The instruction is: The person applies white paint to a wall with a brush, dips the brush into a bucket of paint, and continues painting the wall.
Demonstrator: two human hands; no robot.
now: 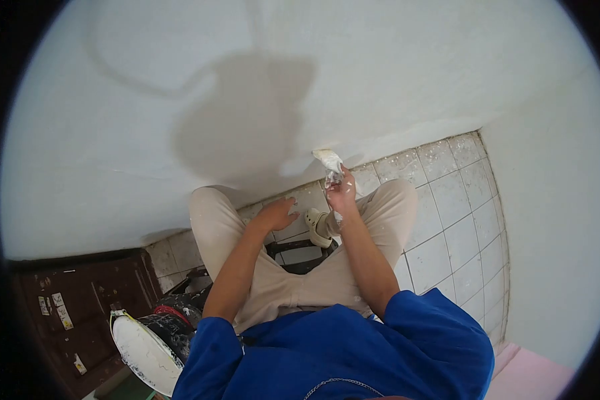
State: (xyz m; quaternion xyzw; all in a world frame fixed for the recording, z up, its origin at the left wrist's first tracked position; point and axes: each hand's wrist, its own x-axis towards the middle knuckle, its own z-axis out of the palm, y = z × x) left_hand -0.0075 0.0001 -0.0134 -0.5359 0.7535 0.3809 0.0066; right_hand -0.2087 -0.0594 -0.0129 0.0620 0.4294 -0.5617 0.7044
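My right hand (341, 189), spotted with white paint, is closed round the handle of a white-coated paintbrush (328, 159). The brush's bristles lie against the lower part of the pale wall (380, 73), just above the tiled floor (450, 227). My left hand (278, 215) holds nothing; its fingers are apart over my left knee's inner side, near the foot of the wall. Between my knees a cream clog (316, 227) shows on my foot. A large shadow falls on the wall ahead.
A paint-smeared black bucket (173, 333) with a white lid or surface (143, 352) stands at the lower left, beside a brown door (80, 313) with stickers. Dark stool parts (301, 244) show beneath me. Another pale wall (553, 200) rises at the right.
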